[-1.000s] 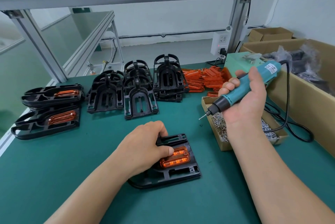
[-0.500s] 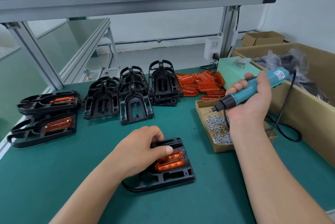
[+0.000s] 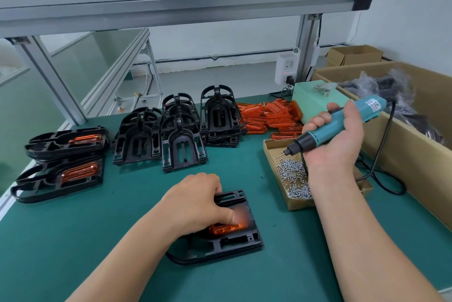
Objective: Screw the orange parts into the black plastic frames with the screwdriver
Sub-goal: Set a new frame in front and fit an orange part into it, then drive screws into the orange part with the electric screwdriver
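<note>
My left hand (image 3: 195,204) lies on the black frame (image 3: 234,243) at the near centre of the green mat (image 3: 97,240). The fingers curl over the frame's far side and the thumb presses flat on the orange part (image 3: 225,228) seated in its recess. My right hand (image 3: 335,145) is clenched around the screwdriver (image 3: 320,133), all fingers wrapped on the teal barrel. The bit points down and left over the cardboard tray (image 3: 297,204) of screws (image 3: 292,172), well apart from the frame. I cannot tell whether a screw sits on the bit. Judgement: the frame is light, stiff moulded plastic, and it will likely slide on the mat under driving force, so it should be held down by the solid rim, not by the thin looped end. The orange part looks thin, smooth and translucent. It may shift in the recess or crack if a screw is overdriven, so thumb pressure belongs on its middle, clear of the screw holes. The screws are small and loose, best lifted with the bit tip. The cord (image 3: 381,155) trails right and should stay off the work. Loose orange parts (image 3: 269,116) are piled at the rear, empty frames (image 3: 181,135) stand in stacks at rear centre, and 2 stacks of finished frames (image 3: 61,162) lie at the left.
</note>
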`<state>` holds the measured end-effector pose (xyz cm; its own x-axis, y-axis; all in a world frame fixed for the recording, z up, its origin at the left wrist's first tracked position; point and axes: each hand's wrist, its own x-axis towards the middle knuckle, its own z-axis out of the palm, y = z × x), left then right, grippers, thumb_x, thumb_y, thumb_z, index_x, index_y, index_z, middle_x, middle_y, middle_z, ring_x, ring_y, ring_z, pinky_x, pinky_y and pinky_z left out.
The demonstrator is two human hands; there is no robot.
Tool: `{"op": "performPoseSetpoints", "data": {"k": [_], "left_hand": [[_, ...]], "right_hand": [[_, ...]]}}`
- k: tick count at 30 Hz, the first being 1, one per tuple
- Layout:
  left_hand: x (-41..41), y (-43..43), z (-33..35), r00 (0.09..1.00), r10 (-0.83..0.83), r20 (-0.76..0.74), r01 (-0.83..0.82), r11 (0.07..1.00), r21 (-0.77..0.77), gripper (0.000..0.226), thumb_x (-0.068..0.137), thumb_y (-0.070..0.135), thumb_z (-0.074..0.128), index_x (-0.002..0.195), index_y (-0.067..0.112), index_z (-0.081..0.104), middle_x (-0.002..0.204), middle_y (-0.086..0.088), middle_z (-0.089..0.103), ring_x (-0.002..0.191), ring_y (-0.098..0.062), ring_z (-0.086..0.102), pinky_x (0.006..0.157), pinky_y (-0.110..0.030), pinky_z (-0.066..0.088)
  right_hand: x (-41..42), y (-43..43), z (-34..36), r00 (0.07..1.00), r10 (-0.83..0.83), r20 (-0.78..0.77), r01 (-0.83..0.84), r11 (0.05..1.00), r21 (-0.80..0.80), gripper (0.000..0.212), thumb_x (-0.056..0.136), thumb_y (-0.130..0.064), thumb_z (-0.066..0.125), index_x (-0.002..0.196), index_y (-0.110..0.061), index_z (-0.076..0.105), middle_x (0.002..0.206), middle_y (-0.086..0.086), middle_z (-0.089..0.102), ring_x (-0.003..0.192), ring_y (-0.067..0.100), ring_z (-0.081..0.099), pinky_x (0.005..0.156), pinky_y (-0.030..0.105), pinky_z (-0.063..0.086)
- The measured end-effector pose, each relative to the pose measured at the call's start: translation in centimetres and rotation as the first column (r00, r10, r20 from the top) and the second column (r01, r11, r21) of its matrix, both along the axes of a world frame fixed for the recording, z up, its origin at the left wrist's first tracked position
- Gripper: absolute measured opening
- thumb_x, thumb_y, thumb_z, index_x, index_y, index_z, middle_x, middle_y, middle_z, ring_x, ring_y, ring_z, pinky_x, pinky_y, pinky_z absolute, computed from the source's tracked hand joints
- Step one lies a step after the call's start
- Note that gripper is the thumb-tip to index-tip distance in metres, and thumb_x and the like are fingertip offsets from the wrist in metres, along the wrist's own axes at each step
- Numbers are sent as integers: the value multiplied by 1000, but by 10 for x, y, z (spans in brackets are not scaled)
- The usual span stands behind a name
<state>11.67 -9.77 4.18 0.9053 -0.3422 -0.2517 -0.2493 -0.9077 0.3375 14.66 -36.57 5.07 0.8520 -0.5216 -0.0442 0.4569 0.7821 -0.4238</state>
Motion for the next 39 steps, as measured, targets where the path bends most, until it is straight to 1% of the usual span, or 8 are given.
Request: {"op": "performPoseSetpoints", "data": {"k": [4, 9, 15, 20, 24, 30, 34, 39], "left_hand": [[-3, 7, -3, 999, -17, -41, 13, 995, -95, 62, 51, 84, 69, 94, 42, 56, 99, 17, 57, 91, -2, 55, 81, -32, 52], [-1, 10, -1, 999, -47, 3, 47, 992, -120, 64, 61, 93, 67, 101, 43, 61, 101, 18, 55, 93, -1, 56, 83, -30, 51], [-5, -32, 15, 918, -155, 366, 266, 923, -277, 13, 97, 47, 67, 101, 35, 72, 92, 18, 60, 94, 1, 51, 85, -28, 46], [0, -94, 28, 750, -438, 495, 530, 846, -55, 18, 100, 38, 63, 109, 33, 78, 97, 9, 71, 101, -21, 50, 88, -40, 49], [0, -129, 28, 648, -589, 483, 533, 803, 266, 23, 99, 44, 60, 98, 28, 76, 88, 5, 64, 98, -24, 49, 73, -36, 33], [7, -143, 25, 694, -603, 392, 479, 794, 374, 18, 94, 42, 70, 98, 24, 77, 71, 3, 43, 97, -27, 57, 74, -37, 31], [7, -150, 24, 741, -573, 350, 475, 816, 331, 10, 93, 28, 72, 101, 25, 77, 88, 0, 68, 97, -28, 64, 73, -36, 36], [12, -147, 18, 803, -511, 306, 494, 859, 136, 11, 88, 27, 72, 96, 23, 79, 89, -2, 74, 91, -28, 67, 76, -34, 53]], "right_hand": [[1, -2, 0, 1000, -5, 6, 5, 1000, 5, 25, 99, -39, 70, 99, -15, 64, 73, -3, 53, 61, 12, 53, 59, 26, 48], [2, -7, 0, 1000, -21, 9, 21, 1000, 0, 26, 99, -40, 70, 100, -15, 63, 74, -3, 53, 61, 12, 52, 59, 26, 47], [0, -16, 3, 992, -101, 79, 104, 994, -23, 24, 102, -39, 66, 96, -15, 62, 73, -2, 51, 60, 13, 51, 58, 26, 46], [0, -26, 2, 982, -157, 102, 162, 986, -38, 26, 103, -39, 63, 92, -16, 61, 72, -2, 50, 60, 14, 49, 57, 26, 45], [0, -25, 1, 981, -177, 79, 182, 982, -60, 26, 103, -39, 63, 92, -16, 61, 72, -2, 51, 61, 14, 50, 58, 26, 45], [-1, -30, 3, 973, -221, 62, 223, 974, -31, 25, 104, -38, 62, 92, -16, 59, 71, -2, 50, 60, 14, 50, 59, 26, 44], [-1, -30, 3, 973, -225, 56, 227, 973, -30, 25, 105, -39, 62, 93, -16, 59, 71, -2, 50, 60, 14, 50, 59, 26, 44], [-2, -32, 1, 972, -229, 55, 231, 973, -22, 25, 102, -39, 65, 93, -17, 61, 72, -3, 51, 60, 13, 51, 59, 25, 45]]}}
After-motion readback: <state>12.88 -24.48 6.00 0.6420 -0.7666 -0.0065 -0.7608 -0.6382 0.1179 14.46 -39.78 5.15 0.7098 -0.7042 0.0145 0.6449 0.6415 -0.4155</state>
